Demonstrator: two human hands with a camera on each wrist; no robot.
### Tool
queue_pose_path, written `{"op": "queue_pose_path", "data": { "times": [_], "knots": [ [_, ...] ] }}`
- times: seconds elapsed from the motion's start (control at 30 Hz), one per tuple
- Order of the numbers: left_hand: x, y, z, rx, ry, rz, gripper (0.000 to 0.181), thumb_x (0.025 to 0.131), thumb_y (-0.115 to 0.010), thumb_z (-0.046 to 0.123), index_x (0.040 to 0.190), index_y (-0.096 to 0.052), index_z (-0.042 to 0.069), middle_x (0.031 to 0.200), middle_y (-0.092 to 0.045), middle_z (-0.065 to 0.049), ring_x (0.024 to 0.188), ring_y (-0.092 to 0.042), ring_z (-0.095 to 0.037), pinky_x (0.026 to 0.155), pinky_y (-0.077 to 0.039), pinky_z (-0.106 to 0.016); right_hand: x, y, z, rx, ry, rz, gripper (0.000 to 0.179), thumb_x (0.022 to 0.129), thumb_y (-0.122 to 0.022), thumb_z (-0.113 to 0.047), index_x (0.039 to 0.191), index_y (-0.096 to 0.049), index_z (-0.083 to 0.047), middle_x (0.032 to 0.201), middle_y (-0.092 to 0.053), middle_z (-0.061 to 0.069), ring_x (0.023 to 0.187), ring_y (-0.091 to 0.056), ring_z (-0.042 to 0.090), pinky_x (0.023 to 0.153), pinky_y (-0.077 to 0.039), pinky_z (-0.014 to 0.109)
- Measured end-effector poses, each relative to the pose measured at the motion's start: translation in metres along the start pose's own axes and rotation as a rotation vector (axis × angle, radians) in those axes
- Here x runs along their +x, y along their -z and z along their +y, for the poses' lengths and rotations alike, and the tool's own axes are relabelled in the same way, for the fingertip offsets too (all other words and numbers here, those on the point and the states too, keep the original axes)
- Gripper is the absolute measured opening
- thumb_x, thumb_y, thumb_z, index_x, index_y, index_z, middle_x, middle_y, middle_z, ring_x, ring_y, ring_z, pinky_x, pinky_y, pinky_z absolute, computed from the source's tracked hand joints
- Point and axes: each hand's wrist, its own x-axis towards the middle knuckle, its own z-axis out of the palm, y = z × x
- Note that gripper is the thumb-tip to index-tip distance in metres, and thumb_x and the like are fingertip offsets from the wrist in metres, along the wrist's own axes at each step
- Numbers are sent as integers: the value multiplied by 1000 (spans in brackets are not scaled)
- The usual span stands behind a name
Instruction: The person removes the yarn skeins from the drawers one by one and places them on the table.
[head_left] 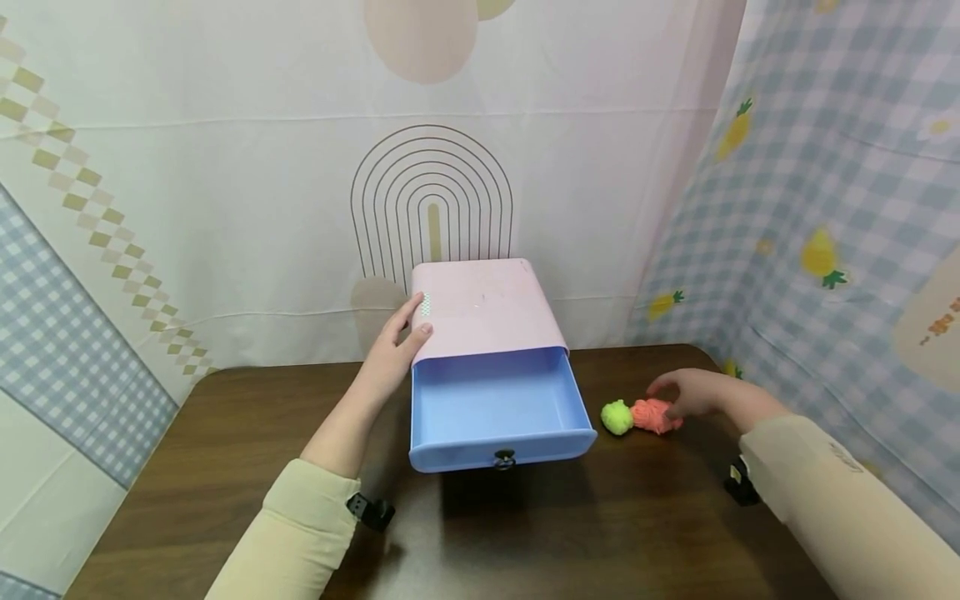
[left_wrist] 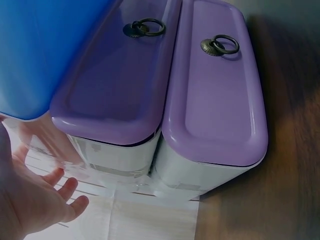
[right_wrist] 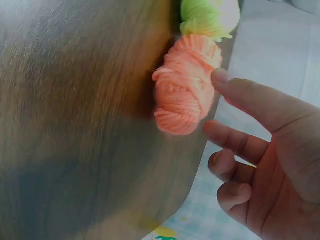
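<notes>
A pink drawer cabinet [head_left: 487,308] stands at the back of the table, its top blue drawer [head_left: 502,454] pulled out. No contents show in that drawer. My left hand [head_left: 386,358] rests against the cabinet's left edge with fingers extended. In the left wrist view, two purple drawer fronts [left_wrist: 217,85] with ring pulls sit closed beside the blue one. On the right lie a coral yarn ball [right_wrist: 182,90] and a lime-green yarn ball [head_left: 617,417], side by side. My right hand [head_left: 697,393] is at the coral ball, fingers loosely bent and not gripping it.
Dark brown wooden table [head_left: 262,467] lies under everything. A white patterned cloth [head_left: 247,208] hangs close behind the cabinet, and a blue checked cloth [head_left: 847,208] hangs along the right side. A metal ring pull [head_left: 505,460] juts from the blue drawer's front.
</notes>
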Motion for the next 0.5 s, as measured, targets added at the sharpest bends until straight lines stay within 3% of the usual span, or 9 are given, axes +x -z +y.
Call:
{"op": "queue_pose_path", "data": {
  "times": [0.07, 0.17, 0.27, 0.5],
  "knots": [
    [1, 0, 0, -1, 10, -6, 63, 98, -53, 49, 156, -31, 35, 163, -19, -7, 147, -19, -31, 111, -25, -63, -3, 1, 1, -16, 28, 23, 53, 84, -78, -14, 131, -59, 1, 115, -63, 21, 95, -62, 29, 75, -51, 42],
    [1, 1, 0, 2, 24, -10, 63, 98, -53, 49, 156, -31, 36, 163, -18, -8, 148, -18, -32, 111, -24, -63, -7, -1, 0, 7, 62, 57, 53, 87, -76, -19, 133, -58, 1, 97, -63, 15, 83, -58, 26, 67, -49, 39],
    [2, 1, 1, 7, 29, -9, 63, 98, -53, 49, 156, -31, 36, 163, -18, -9, 148, -17, -32, 112, -22, -63, -11, -6, -1, 51, 86, 91, 53, 90, -74, -20, 135, -57, 1, 77, -53, 4, 67, -47, 16, 59, -42, 33],
    [1, 1, 3, 5, 40, -10, 63, 97, -54, 51, 155, -31, 38, 163, -19, -9, 148, -18, -32, 112, -21, -63, -24, -21, -12, 126, 118, 198, 49, 92, -72, -25, 134, -60, -2, 76, -54, 3, 66, -47, 17, 57, -43, 31]
  ]
}}
